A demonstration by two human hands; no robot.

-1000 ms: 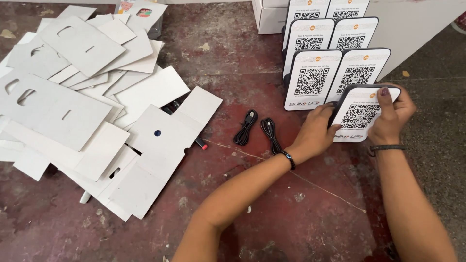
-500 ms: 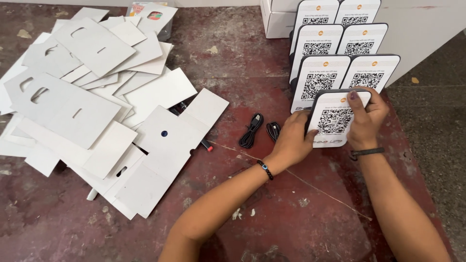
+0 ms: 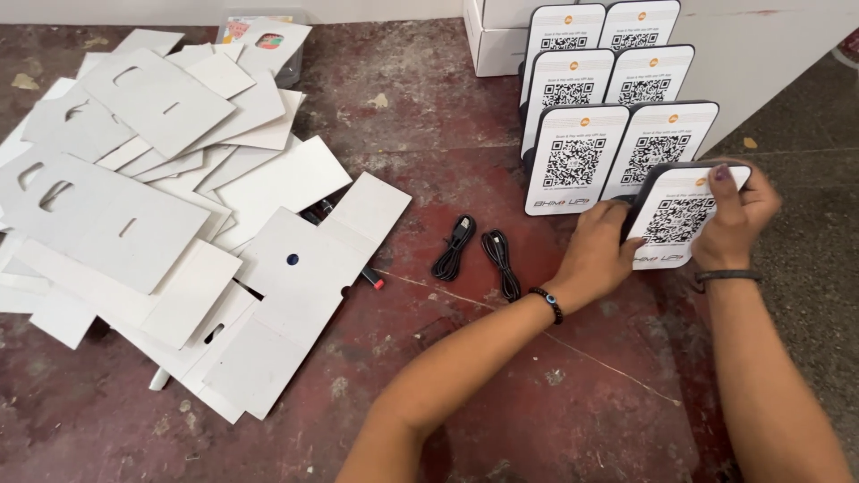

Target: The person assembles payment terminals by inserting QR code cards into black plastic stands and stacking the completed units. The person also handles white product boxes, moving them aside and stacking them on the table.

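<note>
Both hands (image 3: 667,237) outstretched, gripping white code stand (image 3: 680,217) upright.

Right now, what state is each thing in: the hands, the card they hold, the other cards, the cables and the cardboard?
Left hand: gripping the front card's left edge.
Right hand: gripping the same card's right side, a finger on its face.
Front card: tilted, held at the row's front.
Other cards: six upright, in overlapping pairs.
Cables: two, coiled, on the floor.
Cardboard sheets: flat, in a loose pile.
White boxes: stacked, closed.

Packing workshop: cardboard inserts (image 3: 161,224), payment stands (image 3: 573,156)
</note>
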